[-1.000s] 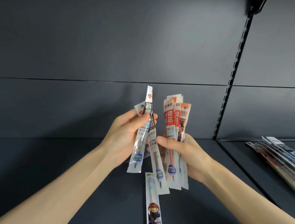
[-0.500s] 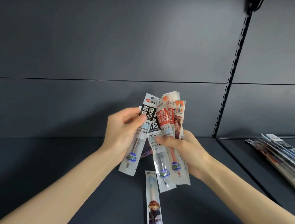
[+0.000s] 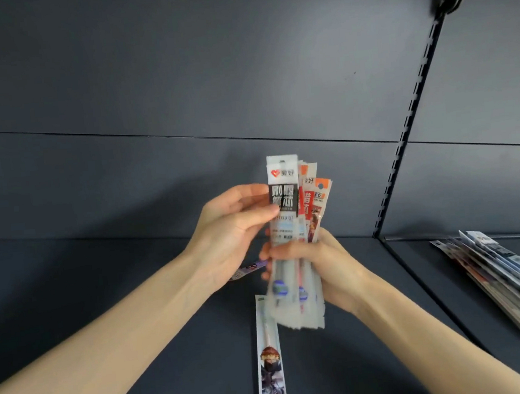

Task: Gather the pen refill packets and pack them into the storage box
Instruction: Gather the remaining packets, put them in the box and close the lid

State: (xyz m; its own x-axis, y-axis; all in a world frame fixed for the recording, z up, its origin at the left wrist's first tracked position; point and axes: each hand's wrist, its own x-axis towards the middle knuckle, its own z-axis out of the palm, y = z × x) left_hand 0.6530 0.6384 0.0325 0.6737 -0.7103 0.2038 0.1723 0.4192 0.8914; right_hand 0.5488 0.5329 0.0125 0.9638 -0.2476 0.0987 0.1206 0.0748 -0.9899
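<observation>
Pen refill packets (image 3: 288, 225) stand bunched upright, the right hand (image 3: 331, 269) gripping their lower half and the left hand (image 3: 233, 230) pinching the front one. Gathering is in hand; the lone packet (image 3: 269, 353) on the shelf (image 3: 171, 346) likely comes next.

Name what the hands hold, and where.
Right hand grips the clear plastic refill-packet bunch at mid-length; left hand pinches the black-labelled front packet near its top.

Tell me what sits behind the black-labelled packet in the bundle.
Behind the black-labelled packet, red-labelled packets and an orange-topped packet stick out past its right edge, all gripped in the right hand. Their exact count is covered by the front packet.
</observation>
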